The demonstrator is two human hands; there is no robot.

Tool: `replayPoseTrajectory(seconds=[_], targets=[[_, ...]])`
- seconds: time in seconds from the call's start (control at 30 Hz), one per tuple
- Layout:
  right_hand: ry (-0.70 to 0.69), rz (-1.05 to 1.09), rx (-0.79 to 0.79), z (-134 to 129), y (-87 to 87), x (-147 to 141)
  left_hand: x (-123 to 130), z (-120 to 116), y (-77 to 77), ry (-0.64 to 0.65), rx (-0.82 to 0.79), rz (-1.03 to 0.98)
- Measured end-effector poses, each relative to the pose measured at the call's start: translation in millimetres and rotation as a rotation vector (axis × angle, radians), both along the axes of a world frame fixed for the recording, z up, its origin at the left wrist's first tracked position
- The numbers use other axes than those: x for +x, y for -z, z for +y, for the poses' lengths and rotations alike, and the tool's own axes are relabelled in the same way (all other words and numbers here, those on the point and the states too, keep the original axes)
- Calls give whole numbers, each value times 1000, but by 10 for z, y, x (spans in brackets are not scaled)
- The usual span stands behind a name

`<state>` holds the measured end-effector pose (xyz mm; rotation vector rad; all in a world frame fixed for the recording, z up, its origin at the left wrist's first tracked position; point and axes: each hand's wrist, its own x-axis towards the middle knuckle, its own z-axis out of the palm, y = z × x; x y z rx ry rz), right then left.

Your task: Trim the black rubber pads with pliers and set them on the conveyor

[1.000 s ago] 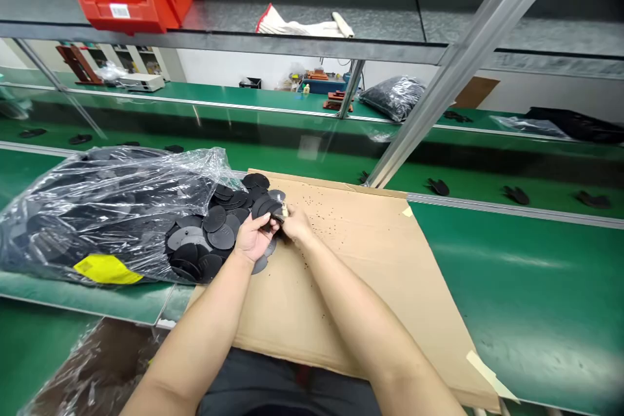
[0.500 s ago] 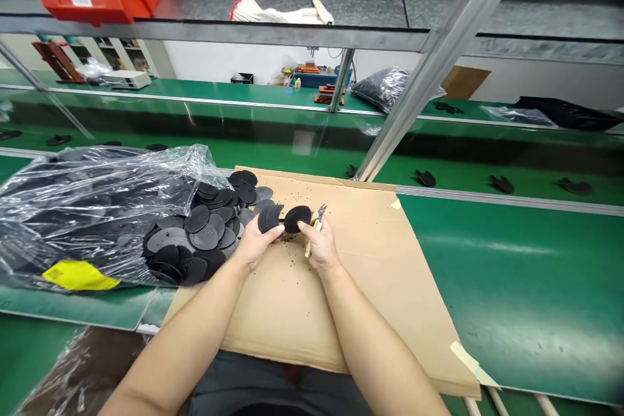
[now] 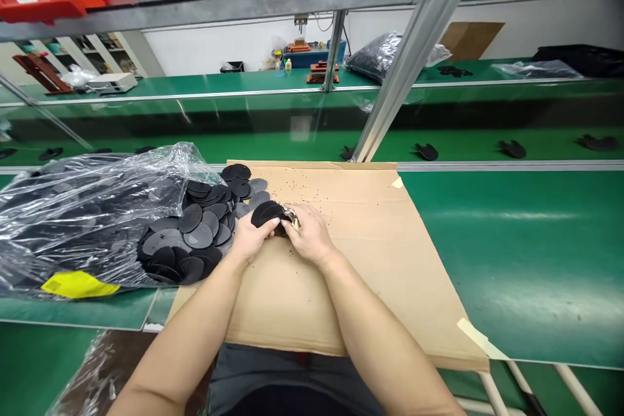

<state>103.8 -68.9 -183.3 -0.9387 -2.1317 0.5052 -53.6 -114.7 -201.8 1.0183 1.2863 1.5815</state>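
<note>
Fingers of the left hand (image 3: 246, 240): drawn in narrow, gripping a small overlapping stack of black discs (image 3: 266, 211), with the thumb laid along its near edge; how many discs cannot be told.
Fingers of the right hand (image 3: 312, 237): curled in around a small metal tool (image 3: 292, 216), mostly hidden by the hand, and close against the right end of the stack; whether the tool's tips bite on a disc cannot be told.
Stack: held above the left part of a cardboard sheet (image 3: 390, 260), between the two hands.
Loose discs (image 3: 199, 236): heaped just left of the left hand, partly on the cardboard, at the mouth of a clear plastic bag (image 3: 112, 208) with more dark pieces inside.
Dark specks (image 3: 316, 194): strewn on the cardboard, mostly beyond and around the hands; perhaps trimmings.
Counter (image 3: 517, 234): green, under the cardboard and the bag.
Step in hand: apparently working at a disc's edge with the tool, likely nipping off small bits.
Next move calls for: a steady left pinch so the stack does not slip, one disc edge presented clear of its neighbours, and thumb tips kept away from the tool.
</note>
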Motion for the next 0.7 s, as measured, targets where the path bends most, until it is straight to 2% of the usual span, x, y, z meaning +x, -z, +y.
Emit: replayPoseTrajectory(seconds=[0.2,0.33,0.4,0.57,0.7], targets=[[125,408,-303,68,78,-17,20,30,-27,11,29,-170],[70,687,-504,24,85,-95,18,25,-25,41,44,-209],[55,681,-509,-11,85,-131,31,12,-20,64,59,-202],[52,491,-394,-25,107,-133,47,-10,-2,81,80,-201],[77,465,-376,-11,136,-127,38,-9,-5,82,70,-188]])
